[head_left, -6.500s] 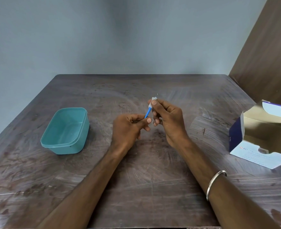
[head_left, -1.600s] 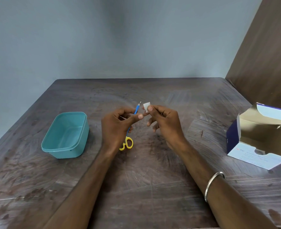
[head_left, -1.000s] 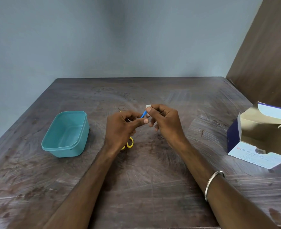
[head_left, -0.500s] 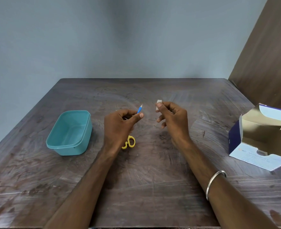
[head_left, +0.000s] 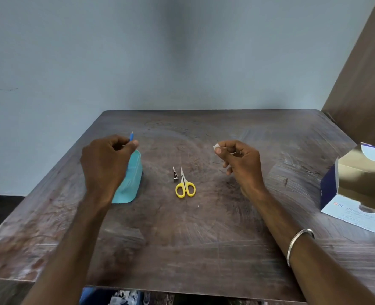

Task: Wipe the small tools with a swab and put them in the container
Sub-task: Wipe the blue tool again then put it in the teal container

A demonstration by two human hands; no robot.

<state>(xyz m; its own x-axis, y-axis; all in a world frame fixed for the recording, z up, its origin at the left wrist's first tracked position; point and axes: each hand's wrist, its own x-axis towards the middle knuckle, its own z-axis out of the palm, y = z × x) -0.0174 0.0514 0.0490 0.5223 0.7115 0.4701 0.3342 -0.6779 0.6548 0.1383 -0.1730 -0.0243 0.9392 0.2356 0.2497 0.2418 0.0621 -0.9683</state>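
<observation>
Behind everything we record a plain pale blue-grey wall (head_left: pixel 182 51), with a brown wood-grain panel (head_left: pixel 367 80) at the far right. Below it lies the dark, scuffed wooden worktop (head_left: pixel 193 238), which carries every item listed.

Largest item: an open white-and-navy cardboard box (head_left: pixel 356 190) at the right edge of the worktop, flaps up, with printed lettering on its front face that we cannot fully read.

Next: a teal plastic rectangular container (head_left: pixel 130 181) on the left side of the worktop, largely hidden behind our left hand (head_left: pixel 104 164).

Left hand: raised over the container, fingers curled, thumb and forefinger pinching a thin blue-handled tool (head_left: pixel 131 136) whose tip points up above the knuckles. Only its upper end shows.

Right hand (head_left: pixel 241 164): held above the worktop well apart from the left, fingers curled, thumb and forefinger pinching a small white swab pad (head_left: pixel 216 147). A plain silver metal bangle (head_left: pixel 297 245) sits on the right forearm.

Between the hands, flat on the worktop: small yellow-handled scissors (head_left: pixel 185 183), blades closed and pointing away from us. Just beside them on their left, a small silver metal nail clipper (head_left: pixel 175 173), close to the scissor blades; we cannot tell whether they touch.
</observation>
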